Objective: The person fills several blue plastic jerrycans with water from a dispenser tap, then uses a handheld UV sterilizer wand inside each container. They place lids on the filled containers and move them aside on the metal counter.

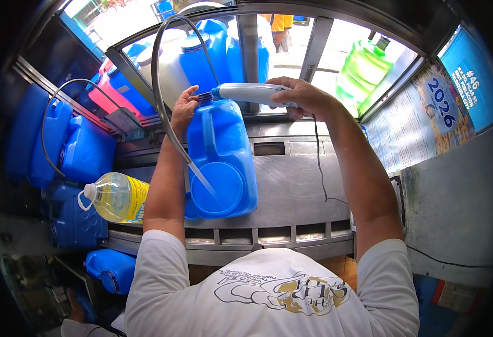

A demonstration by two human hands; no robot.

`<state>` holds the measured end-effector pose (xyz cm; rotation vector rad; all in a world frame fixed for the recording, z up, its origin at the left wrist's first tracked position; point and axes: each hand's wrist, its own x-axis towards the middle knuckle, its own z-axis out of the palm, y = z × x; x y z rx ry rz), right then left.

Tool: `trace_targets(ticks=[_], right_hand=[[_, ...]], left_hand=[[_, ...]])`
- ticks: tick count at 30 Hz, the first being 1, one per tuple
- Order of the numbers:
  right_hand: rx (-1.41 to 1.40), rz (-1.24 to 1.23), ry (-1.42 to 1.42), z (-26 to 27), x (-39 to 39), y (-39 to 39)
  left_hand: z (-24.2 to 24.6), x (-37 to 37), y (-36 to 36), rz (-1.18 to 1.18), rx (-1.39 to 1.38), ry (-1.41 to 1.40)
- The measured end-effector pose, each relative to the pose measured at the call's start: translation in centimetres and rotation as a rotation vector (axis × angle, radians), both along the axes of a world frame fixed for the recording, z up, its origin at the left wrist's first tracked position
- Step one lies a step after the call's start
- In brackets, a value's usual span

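A blue plastic water jug [225, 139] with a handle and a large round lid stands on the steel counter before me. My right hand [299, 94] grips a grey-white hand-held heat gun [248, 93], its nozzle pointing left at the jug's small neck [205, 98]. A cord hangs from the tool down to the counter. My left hand [184, 107] is at the other side of that neck, its fingertips beside or touching it; which of the two is not plain. A hose [158, 84] arches over the jug, its clear end lying across the large lid.
A clear bottle with a yellow label [120, 197] is left of my left forearm. Blue jugs [88, 145] are stacked at the left. More containers and a green round bottle [362, 69] show beyond the window frame. Steel counter surface [293, 185] lies right of the jug.
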<state>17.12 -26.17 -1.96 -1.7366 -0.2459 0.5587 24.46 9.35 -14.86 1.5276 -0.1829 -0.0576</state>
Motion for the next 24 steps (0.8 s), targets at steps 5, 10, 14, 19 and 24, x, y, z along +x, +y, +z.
trace_targets(ticks=[5,10,14,19,24], right_hand=[[-0.031,0.044,-0.015,-0.1,-0.1,-0.1],[-0.032,0.032,-0.022,0.3,-0.2,-0.2],[-0.057,0.017,-0.055,1.1,0.0,-0.1],[-0.089,0.057,-0.107,2.0,0.5,0.2],[-0.235,0.135,-0.192,3.9,1.7,0.6]], left_hand=[[-0.3,0.2,-0.1,-0.004,0.001,-0.049],[-0.5,0.4,0.3,0.062,0.126,-0.04],[-0.6,0.3,0.2,0.018,-0.031,-0.03],[-0.1,-0.3,-0.3,0.109,0.025,-0.067],[-0.1,-0.4,-0.1,0.068,-0.023,0.015]])
